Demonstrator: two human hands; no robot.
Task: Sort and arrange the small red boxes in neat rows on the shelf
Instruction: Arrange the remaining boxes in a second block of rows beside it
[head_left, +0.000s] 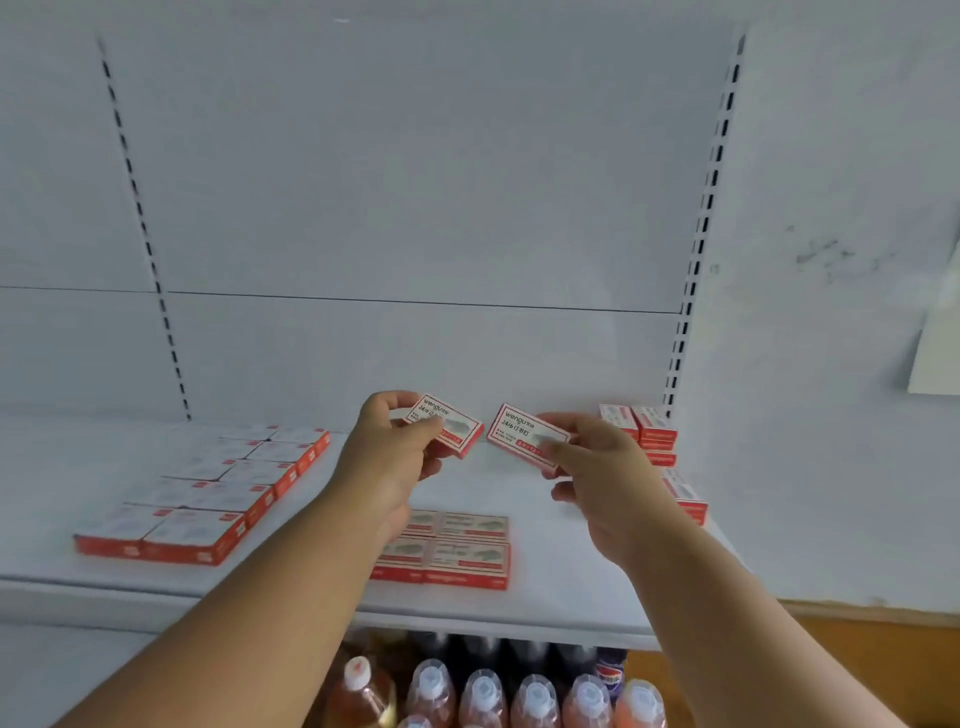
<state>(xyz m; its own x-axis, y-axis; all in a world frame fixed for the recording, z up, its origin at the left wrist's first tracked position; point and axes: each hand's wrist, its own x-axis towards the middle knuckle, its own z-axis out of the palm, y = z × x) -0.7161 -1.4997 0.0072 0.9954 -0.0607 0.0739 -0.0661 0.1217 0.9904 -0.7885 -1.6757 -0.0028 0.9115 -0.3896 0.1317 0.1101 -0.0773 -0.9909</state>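
I hold two small red-and-white boxes above the white shelf (545, 587). My left hand (387, 457) grips one box (453, 432) by its near end, tilted. My right hand (602, 467) grips the other box (524, 436) at its right end. The two boxes hang side by side, a small gap between them. Below my hands, a flat block of several boxes (457, 551) lies near the front edge. On the left, two neat rows of boxes (218, 493) run from front to back. At the right, loose stacks of boxes (652, 434) stand by the upright, partly hidden by my right hand.
The shelf's white back panel (415, 208) rises behind, with slotted uprights at the left (140, 218) and right (701, 228). Under the shelf stand several drink bottles (483, 691) with pale caps. A white wall (831, 312) and a wooden strip (878, 654) lie to the right.
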